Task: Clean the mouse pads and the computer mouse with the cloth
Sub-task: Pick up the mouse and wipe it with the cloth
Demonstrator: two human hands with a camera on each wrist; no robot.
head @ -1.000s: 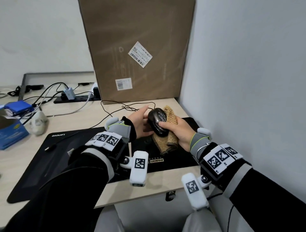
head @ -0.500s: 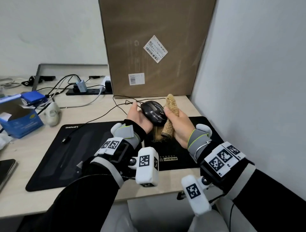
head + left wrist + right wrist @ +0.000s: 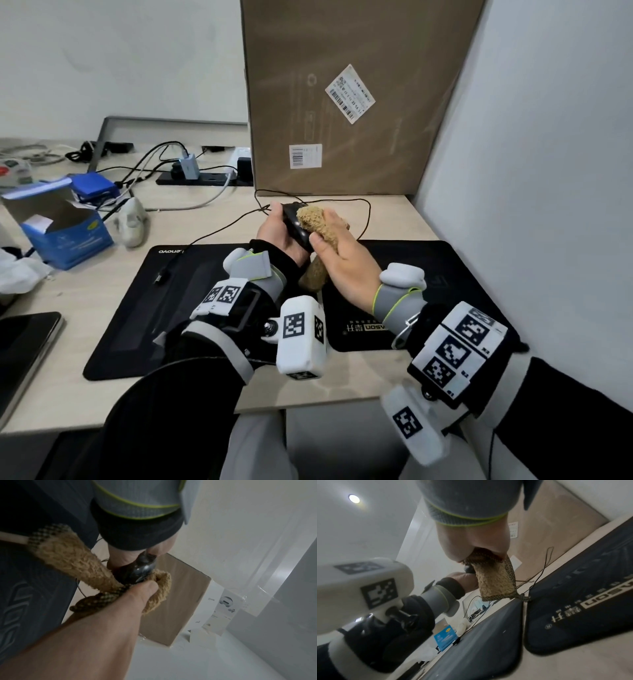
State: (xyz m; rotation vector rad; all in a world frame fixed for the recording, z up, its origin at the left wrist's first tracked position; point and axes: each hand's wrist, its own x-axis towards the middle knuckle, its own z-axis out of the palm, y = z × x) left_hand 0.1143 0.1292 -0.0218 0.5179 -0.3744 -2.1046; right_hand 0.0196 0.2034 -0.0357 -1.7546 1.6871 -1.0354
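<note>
My left hand (image 3: 275, 224) grips the black wired mouse (image 3: 293, 224) and holds it in the air above the desk, behind the pads. My right hand (image 3: 337, 251) clutches the tan fuzzy cloth (image 3: 310, 219) and presses it over the mouse's top, with the thumb on the near side. In the left wrist view the cloth (image 3: 72, 557) wraps round the mouse (image 3: 139, 571). In the right wrist view the cloth (image 3: 494, 580) hangs from my palm. The large black Lenovo pad (image 3: 154, 308) and the smaller black pad (image 3: 438, 270) lie flat below.
A tall cardboard box (image 3: 342, 102) stands at the back against the right wall. The mouse cable (image 3: 363, 212) loops over the desk. At the left are an open blue box (image 3: 68, 233), a white object (image 3: 132, 222), a power strip (image 3: 205, 178) with cables and a dark device (image 3: 20, 353).
The cloth has gone from behind and under the mouse to over its top. Both hands have carried the mouse a little farther back, and the head view has shifted.
</note>
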